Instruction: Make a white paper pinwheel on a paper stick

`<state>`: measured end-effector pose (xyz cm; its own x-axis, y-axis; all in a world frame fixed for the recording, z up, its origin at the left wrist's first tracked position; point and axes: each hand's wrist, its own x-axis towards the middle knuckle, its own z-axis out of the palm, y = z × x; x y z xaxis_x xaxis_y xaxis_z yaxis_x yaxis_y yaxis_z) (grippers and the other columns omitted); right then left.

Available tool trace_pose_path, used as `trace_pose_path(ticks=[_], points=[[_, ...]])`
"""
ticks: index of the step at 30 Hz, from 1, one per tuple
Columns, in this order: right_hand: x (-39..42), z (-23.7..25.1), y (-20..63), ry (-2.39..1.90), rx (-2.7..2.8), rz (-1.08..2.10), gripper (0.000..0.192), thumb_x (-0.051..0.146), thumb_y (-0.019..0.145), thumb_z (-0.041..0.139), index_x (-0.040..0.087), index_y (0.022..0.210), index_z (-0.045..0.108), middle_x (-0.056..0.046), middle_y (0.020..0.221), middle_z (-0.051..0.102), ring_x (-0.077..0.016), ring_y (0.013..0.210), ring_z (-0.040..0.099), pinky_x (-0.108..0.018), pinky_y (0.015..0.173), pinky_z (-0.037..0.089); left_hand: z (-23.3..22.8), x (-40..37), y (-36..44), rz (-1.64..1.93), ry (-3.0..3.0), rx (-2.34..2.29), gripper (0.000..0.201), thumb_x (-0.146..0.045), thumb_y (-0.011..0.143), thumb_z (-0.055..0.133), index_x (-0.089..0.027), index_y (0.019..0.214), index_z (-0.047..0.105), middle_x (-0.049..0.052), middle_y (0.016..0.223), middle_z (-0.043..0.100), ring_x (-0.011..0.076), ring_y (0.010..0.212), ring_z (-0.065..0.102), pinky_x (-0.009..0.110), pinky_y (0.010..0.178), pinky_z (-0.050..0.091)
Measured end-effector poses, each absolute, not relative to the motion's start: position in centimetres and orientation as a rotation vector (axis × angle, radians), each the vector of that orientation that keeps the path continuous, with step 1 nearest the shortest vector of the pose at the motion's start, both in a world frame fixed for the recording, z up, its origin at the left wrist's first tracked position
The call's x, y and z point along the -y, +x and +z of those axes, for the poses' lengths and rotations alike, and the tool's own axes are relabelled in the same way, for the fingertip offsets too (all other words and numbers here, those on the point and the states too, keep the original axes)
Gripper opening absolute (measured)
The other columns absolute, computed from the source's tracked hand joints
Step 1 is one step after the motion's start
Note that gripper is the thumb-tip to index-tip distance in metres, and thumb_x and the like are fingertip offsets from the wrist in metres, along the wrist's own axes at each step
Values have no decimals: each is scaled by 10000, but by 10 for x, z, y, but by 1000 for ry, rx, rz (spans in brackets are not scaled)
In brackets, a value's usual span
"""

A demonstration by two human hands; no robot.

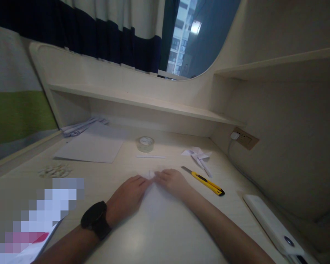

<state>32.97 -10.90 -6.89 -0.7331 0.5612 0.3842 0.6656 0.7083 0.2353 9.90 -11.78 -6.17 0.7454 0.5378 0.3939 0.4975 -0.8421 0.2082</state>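
Seen from the head camera, two bare forearms reach in from 6 o'clock across a pale surface [181,234] and meet near the middle of the frame, where the left hand [128,194], with a black watch [96,219] on its wrist, and the right hand [172,180] lie palm down with fingers extended and close together, pressing on a sheet of white paper [154,198]. The fingertips of both hands nearly touch over a small raised fold of that paper [150,174] at its far edge; whether either hand pinches the fold cannot be told. At 3 o'clock of the right hand, near it, lies one yellow utility knife [206,181] with its blade out, and just beyond it at 1 o'clock one white paper pinwheel [198,155]. At 12 o'clock of the hands lie one thin white strip [150,157] and, just behind it, one roll of clear tape [146,143]. At 10 o'clock rests one large blank sheet [93,146], with a loose stack of papers [81,126] at its far corner. A small heap of pale bits [54,171] sits at 9 o'clock. One white device [275,227] lies at 4 o'clock by the surface's right edge, and one wall socket [244,138] holds a white plug.
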Motion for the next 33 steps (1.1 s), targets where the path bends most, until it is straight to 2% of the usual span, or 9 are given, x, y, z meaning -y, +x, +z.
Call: trace_pose_path(ticks=[3,11,17,22,33], points=[[109,-69,329,-982,2651,-553,144,186,886,572,193,1009,646,-82,1165,661,-187,886,627,-308,740,478,-62,118,100,626,2863,-826,398,-95,882,464,-224,1254,522,75,1048,628,224,967,538,399,873,447],[108,-70,331,-978,2592,-411,199,159,881,552,212,1046,650,-66,1161,669,-174,893,640,-299,790,487,-70,115,101,738,2794,-892,319,-83,880,436,-165,1154,577,99,1107,594,221,1029,501,394,935,424],[106,-72,334,-1095,2431,-133,400,26,782,532,223,1114,637,-24,1058,711,-160,906,645,-260,841,486,-62,119,101,658,2856,-920,340,-108,877,459,-205,1181,577,78,1183,591,242,1040,493,411,895,414],[104,-72,335,-1092,2387,12,495,-11,711,520,226,1127,646,-14,1099,699,-163,946,637,-273,887,476,-60,118,101,603,2877,-913,374,-107,870,451,-219,1211,556,66,1219,583,250,1050,487,416,887,395],[101,-75,336,-1063,2310,79,495,-30,678,507,222,1066,684,-20,1079,709,-159,954,646,-287,895,477,-65,111,103,593,2906,-752,443,-99,849,438,-256,1252,532,9,1331,539,241,1095,459,420,920,354]])
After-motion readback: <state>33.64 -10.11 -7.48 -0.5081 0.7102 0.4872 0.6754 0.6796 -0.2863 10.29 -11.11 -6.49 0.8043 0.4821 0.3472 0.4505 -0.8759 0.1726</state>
